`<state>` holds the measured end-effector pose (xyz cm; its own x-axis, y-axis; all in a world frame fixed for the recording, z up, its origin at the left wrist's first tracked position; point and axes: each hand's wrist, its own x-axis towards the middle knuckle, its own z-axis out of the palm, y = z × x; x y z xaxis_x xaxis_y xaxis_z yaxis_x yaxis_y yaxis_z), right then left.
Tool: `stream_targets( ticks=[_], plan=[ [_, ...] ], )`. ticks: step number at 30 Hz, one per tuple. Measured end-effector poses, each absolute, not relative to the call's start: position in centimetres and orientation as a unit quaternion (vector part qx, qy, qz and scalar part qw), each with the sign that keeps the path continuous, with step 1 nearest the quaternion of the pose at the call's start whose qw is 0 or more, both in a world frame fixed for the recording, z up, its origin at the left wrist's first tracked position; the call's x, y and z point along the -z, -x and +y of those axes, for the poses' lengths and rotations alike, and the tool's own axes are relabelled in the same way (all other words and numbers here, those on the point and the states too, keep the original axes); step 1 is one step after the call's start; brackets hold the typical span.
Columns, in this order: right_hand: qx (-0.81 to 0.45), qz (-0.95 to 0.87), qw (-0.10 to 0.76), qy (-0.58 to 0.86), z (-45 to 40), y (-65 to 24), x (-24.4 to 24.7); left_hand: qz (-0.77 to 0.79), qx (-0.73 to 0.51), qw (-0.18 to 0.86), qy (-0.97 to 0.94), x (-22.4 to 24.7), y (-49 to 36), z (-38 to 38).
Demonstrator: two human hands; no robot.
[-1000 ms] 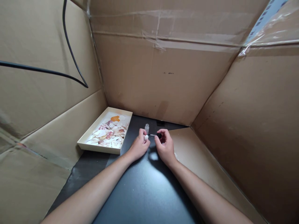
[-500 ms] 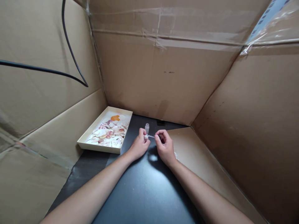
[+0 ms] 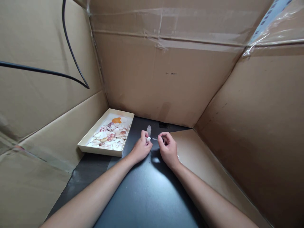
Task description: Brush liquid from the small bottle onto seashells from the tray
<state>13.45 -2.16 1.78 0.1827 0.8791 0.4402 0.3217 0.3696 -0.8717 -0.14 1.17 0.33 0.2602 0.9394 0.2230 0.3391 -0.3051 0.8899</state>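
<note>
Between the thumb and fingers of my left hand (image 3: 140, 149) is a small white seashell (image 3: 148, 139). My right hand (image 3: 168, 151) is closed on a thin applicator brush (image 3: 155, 139), whose dark cap is mostly hidden by the fingers. The brush points left, its tip close to the shell; whether they touch I cannot tell. Just beyond my left fingers a small clear glass bottle (image 3: 149, 130) stands upright on the dark table (image 3: 140, 196), with no cap on its neck.
At the left is a cream tray (image 3: 101, 151) with many seashells (image 3: 111, 134) and an orange piece (image 3: 117, 120). A flat cardboard sheet (image 3: 201, 158) lies on the right. Cardboard walls (image 3: 152, 82) enclose the table, and a black cable (image 3: 71, 47) hangs at the upper left.
The brush has shifted slightly to the right with my right hand, away from the shell. My left hand keeps nearly the same place. The tray and bottle stay put.
</note>
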Motion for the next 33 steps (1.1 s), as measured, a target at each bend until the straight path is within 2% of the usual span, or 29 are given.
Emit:
stream_targets(
  ticks=[33],
  plan=[
    [-0.218,-0.601,0.573,0.512,-1.97,-13.51,-1.48,0.455,-0.396,0.368,-0.708,-0.31,0.07,1.1]
  ],
)
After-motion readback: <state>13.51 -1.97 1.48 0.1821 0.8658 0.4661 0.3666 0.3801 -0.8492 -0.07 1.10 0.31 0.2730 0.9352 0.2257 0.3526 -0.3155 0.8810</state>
